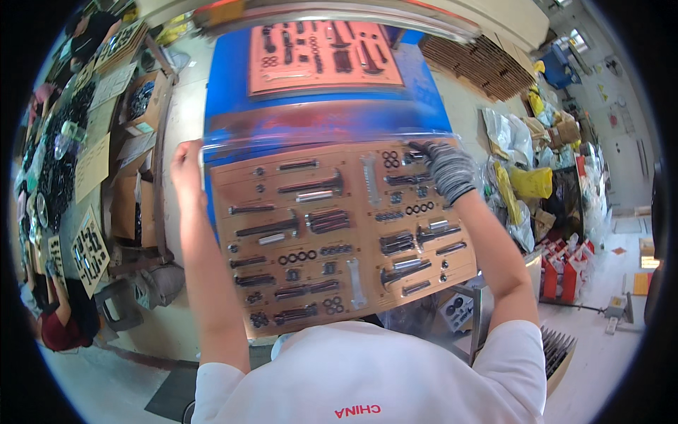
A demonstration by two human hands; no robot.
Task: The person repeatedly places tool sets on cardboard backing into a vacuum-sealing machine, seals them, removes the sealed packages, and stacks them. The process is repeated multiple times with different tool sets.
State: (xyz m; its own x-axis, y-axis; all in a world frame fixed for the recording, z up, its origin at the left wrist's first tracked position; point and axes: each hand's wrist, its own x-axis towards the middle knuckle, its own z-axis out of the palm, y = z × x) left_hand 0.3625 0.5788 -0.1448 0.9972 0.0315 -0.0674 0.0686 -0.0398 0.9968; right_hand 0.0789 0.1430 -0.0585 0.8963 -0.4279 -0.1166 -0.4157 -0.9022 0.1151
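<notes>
A brown cardboard sheet [364, 240] lies before me, carrying bolts, nuts, washers and two wrenches [357, 283] in rows under clear film. Along its far edge a clear plastic film [318, 139] stretches across between my hands. My bare left hand [187, 169] is closed on the film's left end, just outside the sheet's far left corner. My right hand [450, 169], in a grey striped glove, grips the film near the far right corner; its fingertips are partly blurred. Beyond, a second hardware sheet [325, 79] lies on the blue surface [226, 92].
A metal frame bar [339, 21] crosses above the far end. Stacked brown cardboard [480, 67] stands at far right, with plastic bags and a yellow bag [530, 182] nearer. On the left, a long bench holds black parts and cardboard sheets [92, 169]; other people work there.
</notes>
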